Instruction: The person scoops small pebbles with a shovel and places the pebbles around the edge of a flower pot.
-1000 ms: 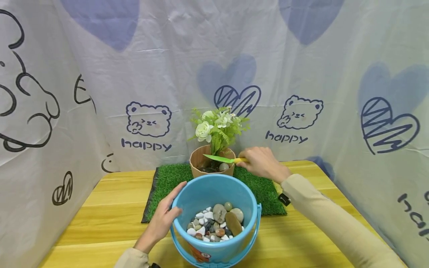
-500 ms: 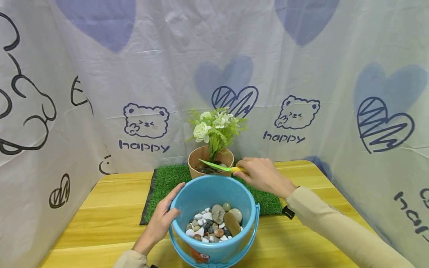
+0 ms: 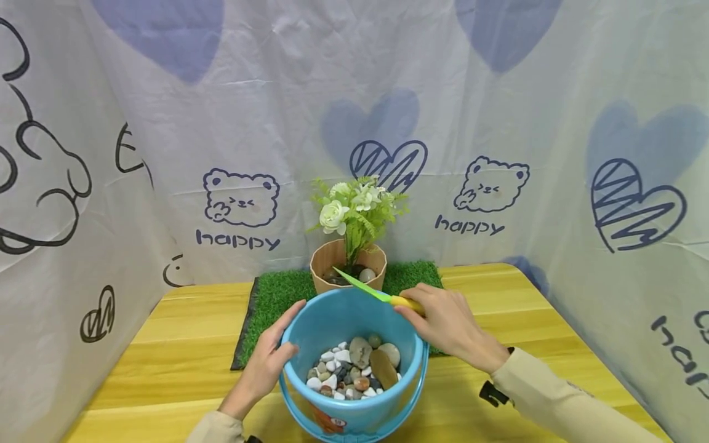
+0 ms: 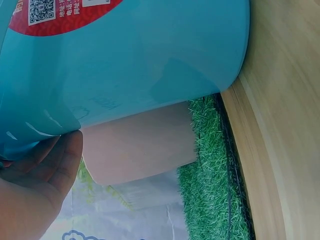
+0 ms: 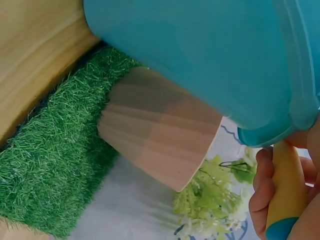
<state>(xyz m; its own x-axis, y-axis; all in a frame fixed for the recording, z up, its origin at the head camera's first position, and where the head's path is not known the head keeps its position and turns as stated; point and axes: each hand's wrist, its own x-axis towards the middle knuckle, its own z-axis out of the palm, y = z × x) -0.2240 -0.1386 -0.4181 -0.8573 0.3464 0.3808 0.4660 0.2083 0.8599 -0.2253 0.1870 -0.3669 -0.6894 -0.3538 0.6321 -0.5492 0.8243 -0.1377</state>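
Note:
A light blue bucket [image 3: 354,403] stands upright near the table's front, with white, grey and brown pebbles [image 3: 354,372] in its bottom. My left hand [image 3: 270,357] grips its left rim, thumb over the inside and fingers along the outer wall. In my right hand [image 3: 445,323] I hold a small trowel [image 3: 362,287] by its yellow handle [image 5: 288,192]. Its green blade points up and left, crossing over the bucket's far rim, with its tip overlapping the flowerpot. That peach flowerpot [image 3: 324,261] sits behind the bucket, holding white flowers [image 3: 354,206] and a few stones.
A green turf mat [image 3: 277,301] lies under the pot and reaches behind the bucket. The wooden table [image 3: 166,344] extends to both sides. White printed cloth [image 3: 277,92] hangs at the back and sides. The bucket's handle [image 3: 423,381] hangs down in front.
My right hand has drawn the trowel from over the flowerpot toward me, down and rightward, to the bucket's far right rim. The left hand keeps its grip on the bucket.

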